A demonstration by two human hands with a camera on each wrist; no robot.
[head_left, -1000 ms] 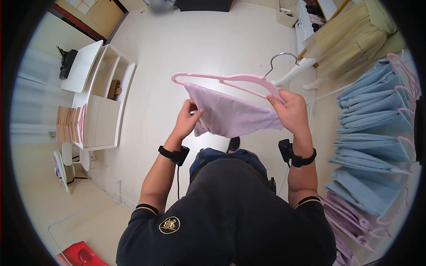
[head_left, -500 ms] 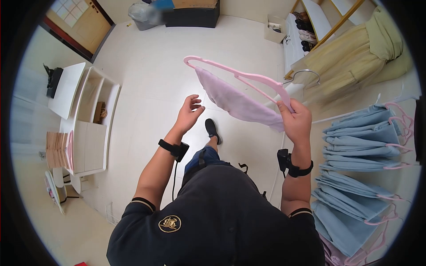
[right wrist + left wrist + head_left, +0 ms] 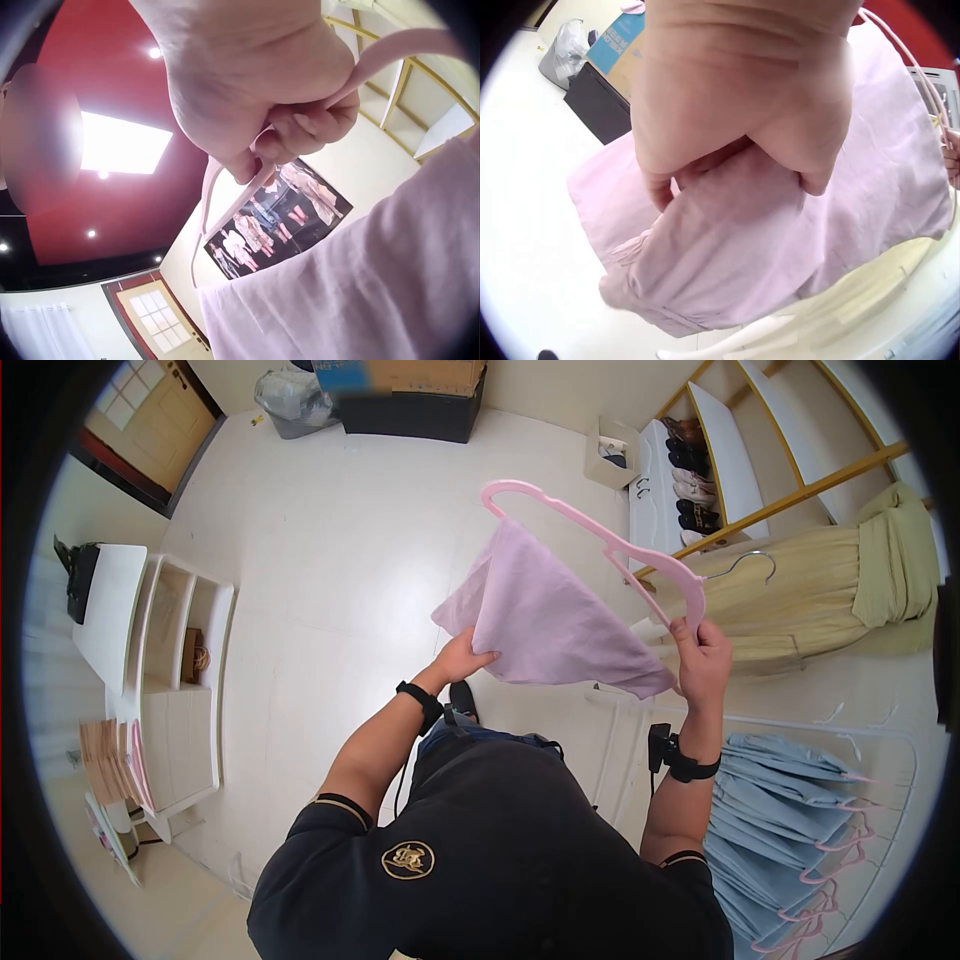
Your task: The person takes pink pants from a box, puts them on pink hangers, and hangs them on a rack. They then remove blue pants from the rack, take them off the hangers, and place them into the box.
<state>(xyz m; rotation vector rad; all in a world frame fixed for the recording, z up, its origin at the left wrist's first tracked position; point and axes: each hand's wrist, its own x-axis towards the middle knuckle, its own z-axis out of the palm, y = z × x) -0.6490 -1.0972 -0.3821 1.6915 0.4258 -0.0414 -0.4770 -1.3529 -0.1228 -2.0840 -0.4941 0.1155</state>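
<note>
Left hand partly hidden behind lilac cloth, cardboard box cut by top edge

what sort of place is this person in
Probably a clothing shop or showroom, though a fashion studio is possible: there's a row of hanging blue clothes, a line of shoes, and a wall poster of people in outfits.
</note>
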